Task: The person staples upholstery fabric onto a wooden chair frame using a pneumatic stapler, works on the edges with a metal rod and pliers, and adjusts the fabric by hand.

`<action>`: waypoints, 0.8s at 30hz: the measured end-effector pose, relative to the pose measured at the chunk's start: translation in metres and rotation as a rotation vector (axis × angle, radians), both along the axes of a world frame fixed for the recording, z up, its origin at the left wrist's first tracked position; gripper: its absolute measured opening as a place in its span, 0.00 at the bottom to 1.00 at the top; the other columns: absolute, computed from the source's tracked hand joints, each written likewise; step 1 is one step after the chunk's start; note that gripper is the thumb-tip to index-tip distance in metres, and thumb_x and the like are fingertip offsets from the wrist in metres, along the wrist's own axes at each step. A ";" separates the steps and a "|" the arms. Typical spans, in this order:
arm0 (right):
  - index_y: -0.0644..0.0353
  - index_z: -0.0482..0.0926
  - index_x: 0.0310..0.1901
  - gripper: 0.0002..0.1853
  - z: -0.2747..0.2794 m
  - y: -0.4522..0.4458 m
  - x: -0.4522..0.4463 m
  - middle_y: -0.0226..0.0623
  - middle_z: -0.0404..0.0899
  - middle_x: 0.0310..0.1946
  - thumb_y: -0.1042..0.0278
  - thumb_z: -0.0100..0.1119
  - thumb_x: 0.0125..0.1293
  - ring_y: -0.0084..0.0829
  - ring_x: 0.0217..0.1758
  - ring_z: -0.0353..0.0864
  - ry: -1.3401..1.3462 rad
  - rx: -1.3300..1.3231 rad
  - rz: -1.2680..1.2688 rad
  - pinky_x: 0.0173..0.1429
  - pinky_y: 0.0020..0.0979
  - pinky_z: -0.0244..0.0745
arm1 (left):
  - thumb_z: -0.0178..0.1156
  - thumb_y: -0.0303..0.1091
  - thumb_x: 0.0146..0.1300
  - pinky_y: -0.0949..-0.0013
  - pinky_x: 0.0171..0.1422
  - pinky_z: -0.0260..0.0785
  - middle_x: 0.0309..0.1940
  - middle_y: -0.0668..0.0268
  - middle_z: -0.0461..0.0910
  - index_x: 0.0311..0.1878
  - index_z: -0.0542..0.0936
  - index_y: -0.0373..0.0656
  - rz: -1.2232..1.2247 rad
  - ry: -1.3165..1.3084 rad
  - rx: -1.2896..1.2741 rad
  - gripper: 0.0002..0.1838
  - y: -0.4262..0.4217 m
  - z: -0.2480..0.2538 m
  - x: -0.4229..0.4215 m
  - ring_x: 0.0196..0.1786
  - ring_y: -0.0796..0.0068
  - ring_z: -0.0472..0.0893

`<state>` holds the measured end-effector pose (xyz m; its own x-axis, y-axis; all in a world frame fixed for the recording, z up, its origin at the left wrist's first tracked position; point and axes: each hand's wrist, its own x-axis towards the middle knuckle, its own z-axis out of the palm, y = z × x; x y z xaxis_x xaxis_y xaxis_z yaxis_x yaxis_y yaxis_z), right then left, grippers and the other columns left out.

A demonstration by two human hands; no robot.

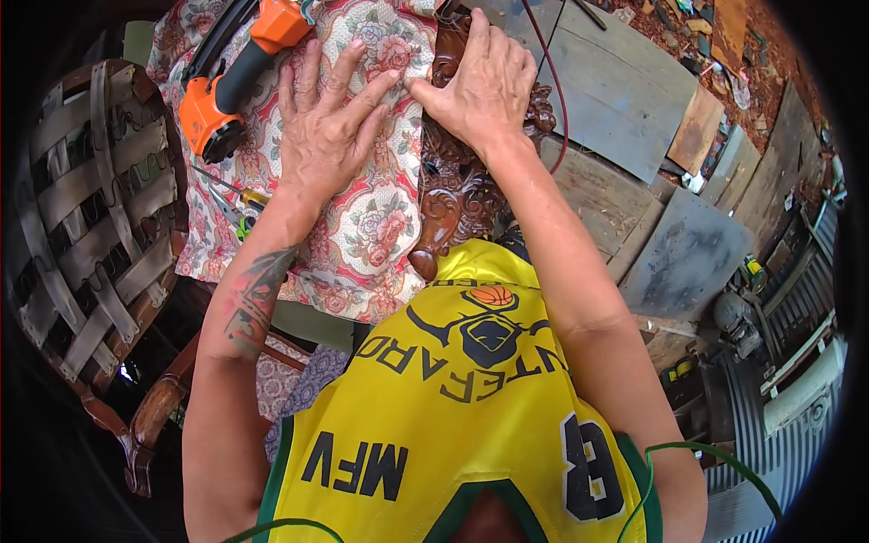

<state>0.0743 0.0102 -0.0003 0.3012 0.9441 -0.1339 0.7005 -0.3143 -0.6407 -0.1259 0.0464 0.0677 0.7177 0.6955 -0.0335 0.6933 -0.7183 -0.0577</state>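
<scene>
My left hand point(328, 136) lies flat with its fingers spread on a floral upholstery fabric point(385, 231) in red, pink and cream. My right hand point(480, 83) rests along the fabric's right edge, over the dark carved wooden frame point(466, 195), its thumb reaching onto the cloth. Neither hand holds anything. Beyond the left hand's fingers, on the fabric, lies an orange and black tool point(244, 72) that looks like a nail or staple gun. A screwdriver point(253, 197) with a yellow and black handle and green-handled scissors point(241, 223) lie beside my left forearm.
To the left stands a wooden chair frame with woven straps point(100, 199). A dark red hose or cord point(559, 109) runs down past my right hand. Wooden boards point(620, 90) cover the ground at right, with debris beyond and corrugated metal sheets point(769, 480) lower down.
</scene>
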 end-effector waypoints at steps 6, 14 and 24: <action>0.71 0.48 0.80 0.63 0.016 0.002 0.004 0.57 0.65 0.70 0.41 0.71 0.53 0.54 0.75 0.60 0.000 -0.047 0.031 0.85 0.60 0.40 | 0.66 0.47 0.69 0.38 0.84 0.43 0.83 0.72 0.59 0.69 0.80 0.75 -0.006 -0.004 0.000 0.25 0.001 0.000 0.001 0.85 0.50 0.53; 0.71 0.50 0.80 0.57 0.008 0.002 0.004 0.57 0.66 0.70 0.45 0.67 0.58 0.54 0.76 0.60 0.045 -0.048 -0.004 0.85 0.59 0.38 | 0.65 0.47 0.70 0.40 0.84 0.41 0.82 0.72 0.60 0.69 0.80 0.75 -0.014 0.016 0.007 0.24 -0.001 0.001 0.001 0.84 0.50 0.53; 0.69 0.56 0.78 0.51 0.008 0.001 0.004 0.56 0.67 0.70 0.49 0.66 0.60 0.54 0.76 0.60 0.082 -0.056 -0.045 0.85 0.59 0.40 | 0.63 0.47 0.72 0.46 0.83 0.41 0.77 0.74 0.65 0.69 0.79 0.79 0.015 0.045 0.039 0.23 -0.001 0.001 0.008 0.82 0.57 0.54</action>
